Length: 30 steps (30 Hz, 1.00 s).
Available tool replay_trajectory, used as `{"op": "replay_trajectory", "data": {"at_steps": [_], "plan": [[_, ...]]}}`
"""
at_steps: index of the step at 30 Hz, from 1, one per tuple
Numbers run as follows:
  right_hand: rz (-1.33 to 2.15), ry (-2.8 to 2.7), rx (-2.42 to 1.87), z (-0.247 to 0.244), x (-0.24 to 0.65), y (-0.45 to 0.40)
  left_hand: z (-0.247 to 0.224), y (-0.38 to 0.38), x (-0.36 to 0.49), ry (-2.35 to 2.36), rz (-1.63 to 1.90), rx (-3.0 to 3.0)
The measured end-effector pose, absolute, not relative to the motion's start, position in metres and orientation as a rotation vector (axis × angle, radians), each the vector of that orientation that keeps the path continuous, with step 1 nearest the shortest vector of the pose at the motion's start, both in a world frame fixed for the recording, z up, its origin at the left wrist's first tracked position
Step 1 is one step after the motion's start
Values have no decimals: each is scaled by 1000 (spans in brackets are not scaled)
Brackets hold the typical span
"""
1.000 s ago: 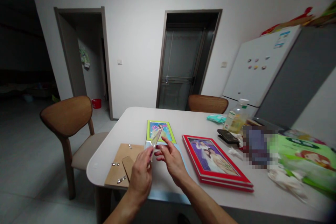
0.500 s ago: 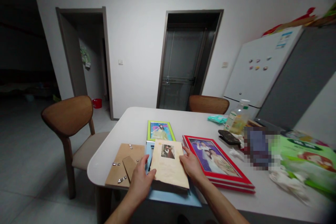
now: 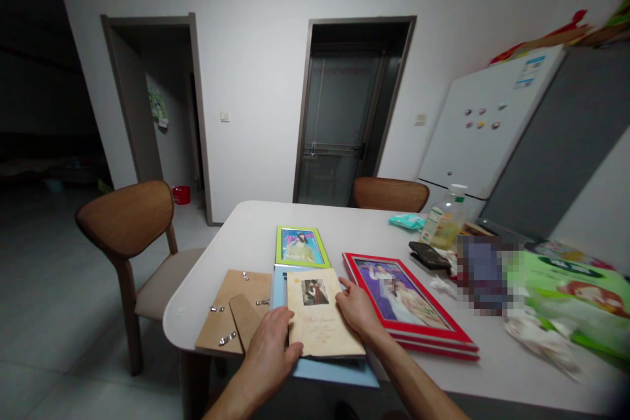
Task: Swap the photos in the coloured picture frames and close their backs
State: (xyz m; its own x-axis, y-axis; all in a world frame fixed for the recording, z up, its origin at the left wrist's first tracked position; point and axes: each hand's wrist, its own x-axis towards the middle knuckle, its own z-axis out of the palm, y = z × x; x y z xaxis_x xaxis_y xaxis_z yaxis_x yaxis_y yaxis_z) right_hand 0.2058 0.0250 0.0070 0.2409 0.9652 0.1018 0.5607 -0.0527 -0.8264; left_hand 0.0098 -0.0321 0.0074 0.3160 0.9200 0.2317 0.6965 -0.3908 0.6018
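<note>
A cream printed sheet (image 3: pixel 322 331) with a small picture near its top lies over a light blue picture frame (image 3: pixel 339 373), whose lower rim shows below it. My left hand (image 3: pixel 272 354) grips the sheet's left edge, thumb on top. At the right edge, my right hand (image 3: pixel 359 308) holds it with the fingers curled. Left of them, a brown frame backboard (image 3: pixel 219 315) with metal clips and a stand leg lies partly behind my left hand. Right of my right hand sit stacked red picture frames (image 3: pixel 428 335), the top one with a photo of people.
Beyond the blue frame lies a yellow-green picture frame (image 3: pixel 319 246). On the right of the white table (image 3: pixel 246 226) are a bottle (image 3: pixel 445 216), a black object (image 3: pixel 429 256), a teal packet (image 3: pixel 407 222), crumpled tissues (image 3: pixel 546 344) and a green package (image 3: pixel 581 289). Wooden chairs (image 3: pixel 130 216) stand around.
The cream sheet has come down flatter onto the blue frame and slightly toward me. My left hand has shifted right and down along its edge; my right hand keeps its place.
</note>
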Motion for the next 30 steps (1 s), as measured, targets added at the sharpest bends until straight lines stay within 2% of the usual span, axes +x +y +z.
{"op": "replay_trajectory", "data": {"at_steps": [5,13,18,24,30], "plan": [[608,-1508,-1747,12,201,22,6,-33,11,1430,743,2233],[177,-1867,-1864,11,191,15,8,-33,11,1435,669,2282],[-129,-1897,-1880,-3,197,13,10,-36,5,1388,773,2245],[-37,-1949,-1851,5,195,9,10,-42,-52,1516,736,2202],[288,-2134,-1458,23,127,-10,-6,-32,-102,1833,622,2226]]}}
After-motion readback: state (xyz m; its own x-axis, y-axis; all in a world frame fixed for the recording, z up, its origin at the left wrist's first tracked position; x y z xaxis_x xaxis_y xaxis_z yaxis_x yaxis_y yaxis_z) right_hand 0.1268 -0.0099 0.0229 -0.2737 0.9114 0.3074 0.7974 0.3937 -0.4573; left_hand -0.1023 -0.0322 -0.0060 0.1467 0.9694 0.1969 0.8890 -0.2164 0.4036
